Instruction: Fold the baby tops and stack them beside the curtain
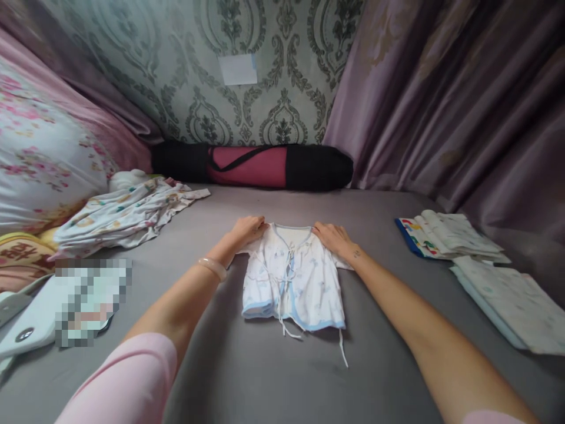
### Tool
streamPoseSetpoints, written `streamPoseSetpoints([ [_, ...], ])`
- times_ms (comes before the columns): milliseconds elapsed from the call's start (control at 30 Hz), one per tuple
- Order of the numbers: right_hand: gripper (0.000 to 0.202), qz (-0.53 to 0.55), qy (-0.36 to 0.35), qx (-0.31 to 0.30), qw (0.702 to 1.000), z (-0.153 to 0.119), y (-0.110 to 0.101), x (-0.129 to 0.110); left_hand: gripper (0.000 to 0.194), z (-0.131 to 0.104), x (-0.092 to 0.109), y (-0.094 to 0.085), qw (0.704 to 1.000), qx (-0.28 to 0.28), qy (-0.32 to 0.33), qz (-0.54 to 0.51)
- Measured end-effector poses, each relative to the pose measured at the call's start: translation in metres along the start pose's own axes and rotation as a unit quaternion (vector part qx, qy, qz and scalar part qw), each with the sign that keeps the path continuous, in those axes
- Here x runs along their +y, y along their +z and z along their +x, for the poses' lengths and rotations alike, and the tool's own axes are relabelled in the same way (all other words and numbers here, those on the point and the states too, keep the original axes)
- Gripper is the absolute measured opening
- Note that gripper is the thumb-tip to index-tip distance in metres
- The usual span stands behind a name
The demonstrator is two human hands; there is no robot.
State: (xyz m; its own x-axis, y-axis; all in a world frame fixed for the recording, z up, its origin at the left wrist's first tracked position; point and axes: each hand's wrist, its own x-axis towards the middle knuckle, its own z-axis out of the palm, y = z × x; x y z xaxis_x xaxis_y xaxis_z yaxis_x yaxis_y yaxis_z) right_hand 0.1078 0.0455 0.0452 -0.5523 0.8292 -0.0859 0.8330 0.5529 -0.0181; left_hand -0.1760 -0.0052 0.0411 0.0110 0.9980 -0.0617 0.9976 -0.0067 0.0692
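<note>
Surface: grey bed sheet (273, 377), spread flat
Garment: small white baby shirt (295, 282) with blue trim and loose ties, lying face up in the middle of the sheet
Left hand (249, 228): resting on the shirt's left shoulder, fingers curled on the cloth
Right hand (333, 235): flat on the right shoulder
Left side: heap of printed clothes (128, 215) near a floral pillow (44, 153)
Right side: folded clothes (450, 235), well apart from the shirt
Back: black and red rolled bag (251, 166) against the patterned wall (212, 70)
</note>
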Motion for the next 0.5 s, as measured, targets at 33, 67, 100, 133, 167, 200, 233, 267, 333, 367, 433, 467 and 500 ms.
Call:
streamPoseSetpoints([
  [33, 0.037, 0.001, 0.000, 0.000, 1.000, 0.003, 0.000, 0.001, 0.043, 0.003, 0.000, 0.000, 1.000, 0.000, 0.001, 0.001],
  [67, 0.037, 0.003, 0.001, -0.001, 1.000, 0.006, -0.001, 0.002, 0.043, 0.006, -0.001, -0.001, 1.000, 0.001, 0.002, 0.002],
  [100, 0.037, 0.005, 0.003, -0.002, 1.000, 0.009, -0.001, 0.004, 0.043, 0.008, -0.001, -0.002, 1.000, 0.005, 0.003, 0.003],
  [133, 0.037, 0.007, 0.005, 0.000, 1.000, 0.011, -0.001, 0.005, 0.043, 0.011, -0.002, -0.002, 1.000, 0.009, 0.003, 0.005],
  [167, 0.037, 0.010, 0.007, 0.001, 1.000, 0.014, -0.002, 0.006, 0.043, 0.014, -0.002, -0.003, 1.000, 0.015, 0.002, 0.008],
  [200, 0.037, 0.013, 0.010, 0.003, 1.000, 0.016, -0.002, 0.006, 0.043, 0.016, -0.002, -0.003, 1.000, 0.020, 0.000, 0.011],
  [233, 0.037, 0.017, 0.012, 0.004, 1.000, 0.018, -0.002, 0.007, 0.042, 0.018, -0.002, -0.002, 1.000, 0.024, -0.002, 0.015],
  [267, 0.037, 0.021, 0.016, 0.007, 1.000, 0.020, -0.001, 0.008, 0.041, 0.020, -0.001, -0.002, 0.999, 0.026, -0.005, 0.019],
  [333, 0.037, 0.029, 0.034, 0.010, 0.999, 0.024, 0.000, 0.009, 0.039, 0.022, 0.001, -0.002, 1.000, 0.019, -0.010, 0.021],
  [367, 0.037, 0.034, 0.046, 0.012, 0.998, 0.025, 0.001, 0.010, 0.039, 0.022, 0.002, -0.002, 1.000, 0.014, -0.014, 0.017],
  [433, 0.037, 0.052, 0.073, 0.014, 0.996, 0.029, 0.004, 0.011, 0.038, 0.020, 0.006, -0.004, 0.999, 0.007, -0.031, 0.013],
  [467, 0.037, 0.063, 0.086, 0.014, 0.994, 0.030, 0.005, 0.011, 0.037, 0.019, 0.009, -0.006, 0.999, 0.012, -0.040, 0.015],
  [500, 0.037, 0.074, 0.097, 0.014, 0.992, 0.031, 0.006, 0.012, 0.035, 0.017, 0.013, -0.008, 0.998, 0.023, -0.047, 0.020],
])
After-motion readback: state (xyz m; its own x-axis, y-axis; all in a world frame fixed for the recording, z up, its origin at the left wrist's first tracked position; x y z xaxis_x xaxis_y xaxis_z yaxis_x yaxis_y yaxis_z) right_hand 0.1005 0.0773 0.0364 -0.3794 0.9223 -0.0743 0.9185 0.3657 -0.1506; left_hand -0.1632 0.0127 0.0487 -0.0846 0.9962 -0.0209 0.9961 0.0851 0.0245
